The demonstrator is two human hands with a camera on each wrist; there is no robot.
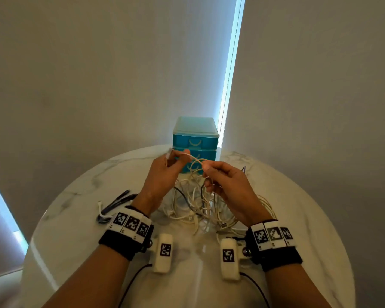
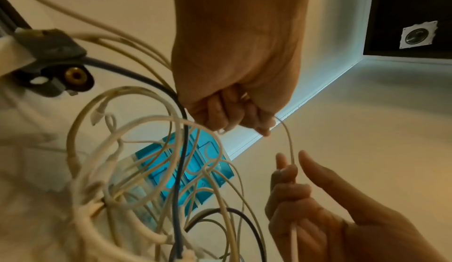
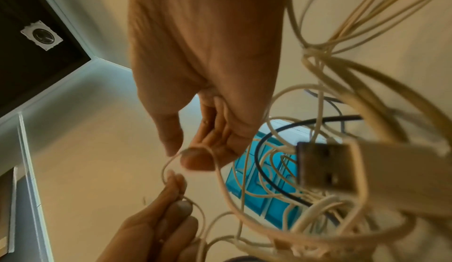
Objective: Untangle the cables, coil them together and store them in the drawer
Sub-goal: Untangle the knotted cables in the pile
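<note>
A tangle of white cables [image 1: 198, 210] with a dark cable [image 1: 180, 194] through it lies on the round marble table [image 1: 298, 207]. My left hand [image 1: 178, 157] is raised above it and grips one white cable [image 1: 196, 161] near its plug end. My right hand [image 1: 209, 172] pinches the same cable a short way along. The left wrist view shows the left hand [image 2: 234, 115] fisted round the cable [image 2: 289, 144], which runs to the right hand [image 2: 291, 175]. In the right wrist view the right hand [image 3: 186, 150] pinches it above the left hand [image 3: 176, 194]. A teal drawer unit [image 1: 195, 138] stands behind, drawers shut.
Dark pens [image 1: 120, 200] and a short white lead [image 1: 101, 210] lie left of the tangle. A USB plug [image 3: 327, 165] hangs close to the right wrist camera. The drawer unit sits at the table's far edge against the wall.
</note>
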